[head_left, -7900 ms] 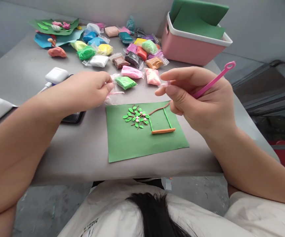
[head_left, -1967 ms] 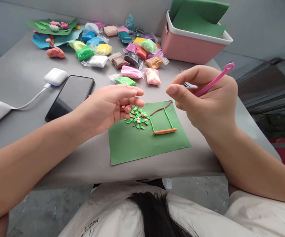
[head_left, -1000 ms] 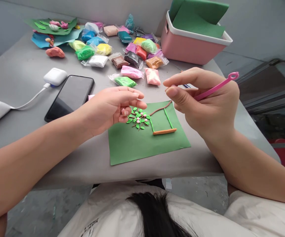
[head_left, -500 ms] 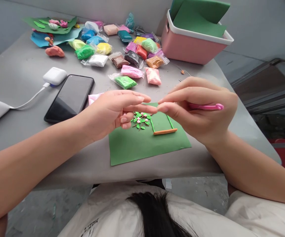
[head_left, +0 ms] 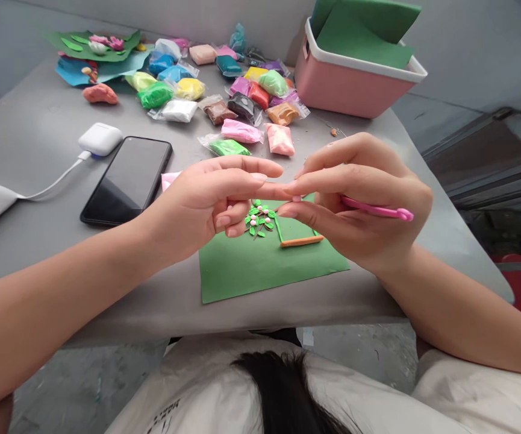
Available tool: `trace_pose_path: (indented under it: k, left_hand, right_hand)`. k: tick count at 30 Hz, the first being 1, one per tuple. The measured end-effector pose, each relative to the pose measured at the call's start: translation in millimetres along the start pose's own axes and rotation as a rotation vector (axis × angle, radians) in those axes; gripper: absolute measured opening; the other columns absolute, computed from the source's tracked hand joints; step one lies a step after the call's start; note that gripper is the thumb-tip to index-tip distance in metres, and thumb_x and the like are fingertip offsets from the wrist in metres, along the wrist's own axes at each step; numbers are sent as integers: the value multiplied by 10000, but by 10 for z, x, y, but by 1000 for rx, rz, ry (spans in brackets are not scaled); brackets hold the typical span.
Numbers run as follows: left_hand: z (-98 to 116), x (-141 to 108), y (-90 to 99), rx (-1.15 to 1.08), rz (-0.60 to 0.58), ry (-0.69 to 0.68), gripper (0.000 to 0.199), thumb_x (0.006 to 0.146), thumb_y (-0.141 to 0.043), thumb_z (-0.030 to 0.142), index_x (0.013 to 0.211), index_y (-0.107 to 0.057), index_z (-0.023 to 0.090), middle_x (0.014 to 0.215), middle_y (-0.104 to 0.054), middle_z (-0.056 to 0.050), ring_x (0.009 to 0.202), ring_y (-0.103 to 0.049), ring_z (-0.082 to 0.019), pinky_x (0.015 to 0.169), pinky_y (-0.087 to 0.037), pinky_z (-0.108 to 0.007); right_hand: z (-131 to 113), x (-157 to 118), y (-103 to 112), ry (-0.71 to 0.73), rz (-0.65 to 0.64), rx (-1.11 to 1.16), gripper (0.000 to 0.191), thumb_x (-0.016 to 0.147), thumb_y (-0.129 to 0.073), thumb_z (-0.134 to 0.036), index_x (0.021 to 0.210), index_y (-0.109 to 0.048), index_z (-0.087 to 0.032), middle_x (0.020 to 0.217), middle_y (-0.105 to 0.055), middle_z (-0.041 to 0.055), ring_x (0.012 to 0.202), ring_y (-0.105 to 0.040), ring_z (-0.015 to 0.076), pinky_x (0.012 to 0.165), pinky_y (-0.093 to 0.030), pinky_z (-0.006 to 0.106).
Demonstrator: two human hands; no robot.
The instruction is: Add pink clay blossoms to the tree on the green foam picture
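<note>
A small pink bit of clay point(head_left: 297, 198) shows between the fingertips of my right hand point(head_left: 368, 199), at the tip of my left index finger. The same right hand keeps a pink tool point(head_left: 377, 209) tucked in its curled fingers. My left hand point(head_left: 215, 202) has its thumb and first fingers stretched out and its lower fingers curled. Under both hands lies a green sheet point(head_left: 269, 268) with green leaves and pale pink balls point(head_left: 260, 221). An orange-brown clay bar point(head_left: 302, 241) hangs below green clay strands on the sheet, partly hidden by my right hand.
Bags of coloured clay point(head_left: 241, 131) cover the back of the table. At the back right stands a pink basket point(head_left: 350, 90) with green sheets. A phone point(head_left: 127, 181) and a white case with a cable point(head_left: 100, 140) lie left. Finished clay pictures point(head_left: 106, 69) are at the back left.
My right thumb has parted from the index finger, and the pink bit now shows between them. The pink tool has tilted slightly. The left fingers have shifted a little to the right.
</note>
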State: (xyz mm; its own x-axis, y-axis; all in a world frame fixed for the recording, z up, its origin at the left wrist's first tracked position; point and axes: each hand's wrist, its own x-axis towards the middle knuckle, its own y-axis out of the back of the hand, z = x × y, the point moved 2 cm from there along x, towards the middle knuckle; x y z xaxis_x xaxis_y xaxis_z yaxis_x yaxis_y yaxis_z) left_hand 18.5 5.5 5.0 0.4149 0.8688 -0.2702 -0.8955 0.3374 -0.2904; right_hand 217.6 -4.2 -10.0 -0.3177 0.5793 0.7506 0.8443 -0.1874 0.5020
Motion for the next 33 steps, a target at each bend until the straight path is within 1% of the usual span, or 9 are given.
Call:
trace_pose_path:
  k: [3, 9, 12, 15, 21, 25, 28, 31, 33]
  left_hand:
    - [13, -12, -23, 10, -3, -19, 156, 747, -712, 198, 887, -775, 173, 559, -498, 36, 435, -303, -53, 457, -294, -231]
    - [33, -29, -40, 67, -12, -3, 133, 747, -728, 206, 850, -805, 171, 557, -515, 21, 444, -292, -53, 464, -318, -240]
    - [21, -27, -28, 93, -38, -18, 120, 763, -763, 232, 850, -828, 179, 513, -443, 39, 437, -272, -51, 463, -322, -242]
    - [3, -23, -15, 102, -48, -25, 134, 780, -781, 253, 872, -846, 180, 497, -428, 48, 430, -269, -47, 455, -322, -238]
    - [-25, -6, 7, 93, -28, 3, 175, 807, -804, 291, 952, -845, 202, 555, -558, 38, 414, -309, -30, 463, -331, -233]
    - [-36, 2, 10, 74, -33, -13, 156, 795, -818, 286, 911, -837, 184, 759, -737, -16, 431, -299, -6, 463, -324, -227]
    - [-42, 2, 11, 39, -18, -19, 157, 799, -823, 278, 913, -831, 172, 886, -798, -55, 445, -283, 0, 458, -299, -218]
    - [-48, 2, 18, 18, 46, -9, 178, 782, -857, 273, 926, -817, 176, 862, -792, -53, 448, -282, 4, 466, -283, -203]
    - [-51, 6, 21, 26, 86, 7, 222, 747, -896, 262, 928, -798, 176, 878, -795, -55, 451, -301, 7, 474, -276, -198]
  right_hand:
    - [9, -11, -19, 11, -9, 40, 88, 909, -822, -404, 981, -795, -360, 959, -712, 21, 702, -638, 162, 671, -600, 385]
    - [-9, 3, -31, -51, -13, -4, 124, 906, -819, -457, 948, -798, -342, 961, -693, 40, 767, -684, 191, 713, -627, 410]
    - [-32, 4, -39, -15, 23, -31, 77, 920, -805, -423, 946, -807, -351, 949, -705, 35, 763, -700, 192, 733, -636, 415]
    - [-48, -3, -38, 29, 52, -14, 34, 920, -813, -366, 954, -810, -362, 947, -719, 27, 761, -708, 188, 751, -642, 411]
    - [-13, -12, -5, -33, -34, -35, 145, 867, -871, -384, 997, -808, -373, 995, -757, 34, 771, -701, 204, 714, -644, 407]
    - [9, -8, 1, -24, -34, -14, 184, 858, -877, -391, 1030, -815, -375, 991, -760, 33, 787, -711, 208, 735, -656, 416]
    - [14, 2, -22, -129, -50, 44, 261, 839, -893, -435, 1073, -801, -365, 1015, -745, 49, 829, -720, 224, 713, -663, 417]
    - [-7, 14, -47, -258, -64, 123, 347, 830, -900, -481, 1123, -767, -350, 1080, -734, 63, 863, -731, 228, 671, -667, 395]
    - [-36, 31, -59, -287, -56, 175, 370, 850, -880, -505, 1154, -744, -343, 1105, -730, 64, 893, -743, 228, 677, -677, 386]
